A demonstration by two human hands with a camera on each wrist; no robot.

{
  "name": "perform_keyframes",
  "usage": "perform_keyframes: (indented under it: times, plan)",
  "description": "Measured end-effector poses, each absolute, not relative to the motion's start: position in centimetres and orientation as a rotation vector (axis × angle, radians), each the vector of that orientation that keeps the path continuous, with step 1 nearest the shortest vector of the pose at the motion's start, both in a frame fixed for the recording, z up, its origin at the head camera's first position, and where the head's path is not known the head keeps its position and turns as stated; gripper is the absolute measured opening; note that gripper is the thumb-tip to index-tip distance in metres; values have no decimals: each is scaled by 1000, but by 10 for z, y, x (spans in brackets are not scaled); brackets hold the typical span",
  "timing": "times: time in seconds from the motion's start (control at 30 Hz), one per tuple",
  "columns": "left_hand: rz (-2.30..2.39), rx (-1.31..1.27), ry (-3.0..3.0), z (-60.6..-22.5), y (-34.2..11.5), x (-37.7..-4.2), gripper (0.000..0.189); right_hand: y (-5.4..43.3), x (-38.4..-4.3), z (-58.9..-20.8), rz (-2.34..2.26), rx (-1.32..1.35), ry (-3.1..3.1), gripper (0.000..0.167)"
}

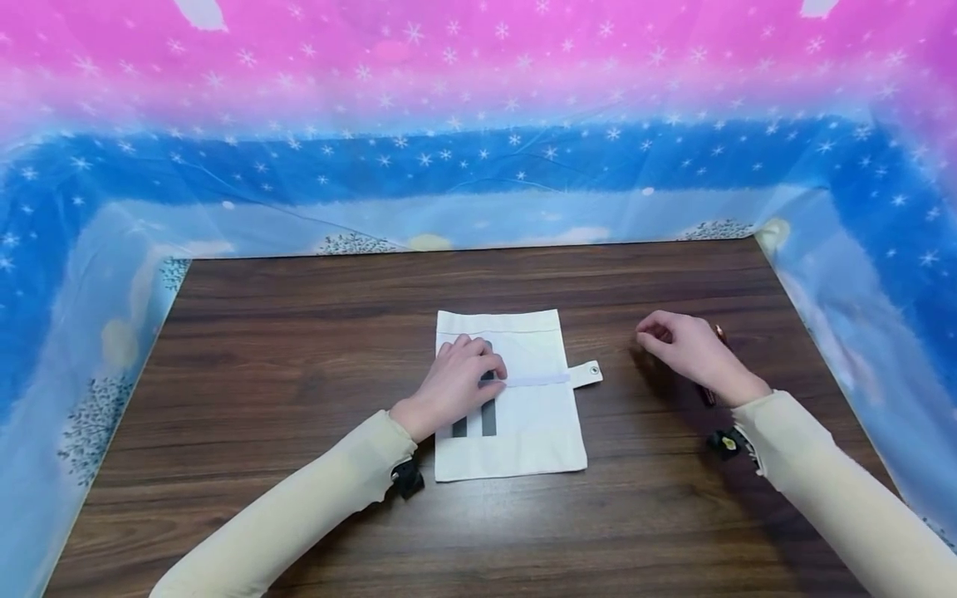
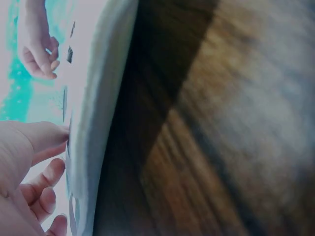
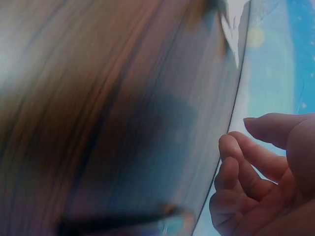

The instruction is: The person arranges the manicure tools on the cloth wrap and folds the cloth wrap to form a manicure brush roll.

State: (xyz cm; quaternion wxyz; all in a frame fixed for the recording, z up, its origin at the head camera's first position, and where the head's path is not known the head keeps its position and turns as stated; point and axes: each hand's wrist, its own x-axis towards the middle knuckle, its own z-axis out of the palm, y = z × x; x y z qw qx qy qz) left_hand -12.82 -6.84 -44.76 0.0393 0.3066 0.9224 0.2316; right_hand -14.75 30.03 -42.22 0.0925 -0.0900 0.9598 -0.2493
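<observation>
A white fabric pouch [image 1: 534, 415] lies unfolded flat on the table, with grey strips [image 1: 489, 419] along its left part. My left hand [image 1: 459, 374] rests on that part, its fingers bent and spread over the cloth and partly covering the strips. In the left wrist view the thumb [image 2: 47, 135] touches the pouch [image 2: 101, 98] seen edge-on. To the right, my right hand [image 1: 688, 345] is above the table with nothing in its loosely curled fingers. Beneath and beside it lies a slim dark item [image 1: 706, 395] with a gold-coloured end, mostly hidden by that hand.
A short strap [image 1: 586, 374] with a metal snap sticks out from the pouch's right side. The dark wooden table [image 1: 314, 332] is enclosed at the back and sides by a pink and blue snowflake-patterned cloth [image 1: 478, 158].
</observation>
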Motion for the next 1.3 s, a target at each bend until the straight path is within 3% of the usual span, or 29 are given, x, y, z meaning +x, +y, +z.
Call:
perform_keyframes:
  times: [0.5, 1.3]
  plan:
    - [739, 928, 2822, -449, -66, -129, 5, 354, -142, -418, -464, -67, 2868, 27]
    - [733, 967, 2886, -447, -67, -125, 6, 318, -163, -422, -531, -142, 2842, 27]
